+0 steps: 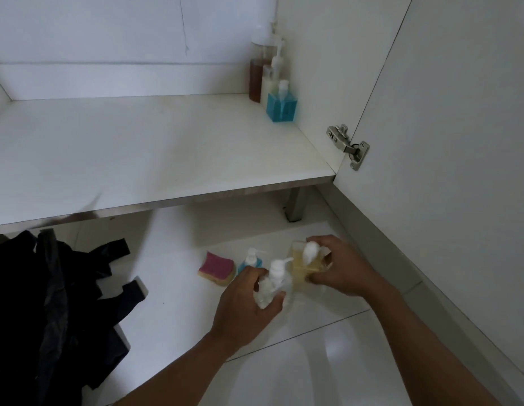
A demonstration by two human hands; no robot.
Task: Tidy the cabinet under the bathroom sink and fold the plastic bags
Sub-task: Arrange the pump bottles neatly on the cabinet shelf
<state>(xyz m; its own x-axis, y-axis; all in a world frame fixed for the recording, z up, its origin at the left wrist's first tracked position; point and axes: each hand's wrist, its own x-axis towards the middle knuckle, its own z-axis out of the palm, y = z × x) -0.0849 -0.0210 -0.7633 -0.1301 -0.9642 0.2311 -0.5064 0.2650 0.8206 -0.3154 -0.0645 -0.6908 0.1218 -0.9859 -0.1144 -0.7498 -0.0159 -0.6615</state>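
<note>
I'm crouched in a home bathroom — glossy white floor tiles under me; an open white cabinet with a hinged door; pump bottles of soap in its corner — a sponge nearby.

Seven pump bottles: four on the cabinet shelf, three below on the floor. One sponge. Two hands.

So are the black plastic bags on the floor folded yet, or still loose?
Still loose. The black plastic bags lie in a crumpled heap on the floor tiles at the left, handles sticking out, while both hands hold pump bottles.
</note>
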